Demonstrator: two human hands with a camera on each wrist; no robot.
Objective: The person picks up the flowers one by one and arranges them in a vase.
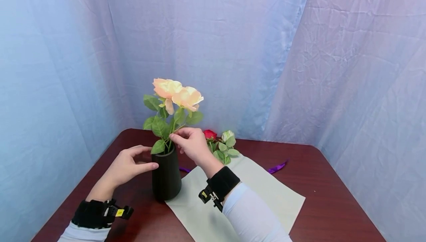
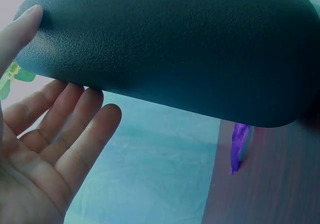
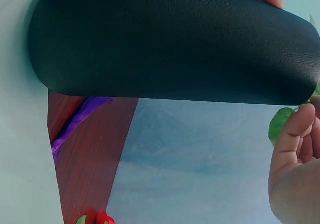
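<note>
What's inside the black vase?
Two peach roses stand in the black vase, leaves at its rim. The right hand pinches a stem. The lower stems are hidden inside.

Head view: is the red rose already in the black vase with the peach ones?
No, the red rose lies on the table behind the right hand, outside the black vase.

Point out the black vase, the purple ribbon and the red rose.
black vase (image 1: 166, 179), head view, middle of its body.
purple ribbon (image 1: 277, 167), head view, the end right of the paper.
red rose (image 1: 210, 134), head view, its bloom.
</note>
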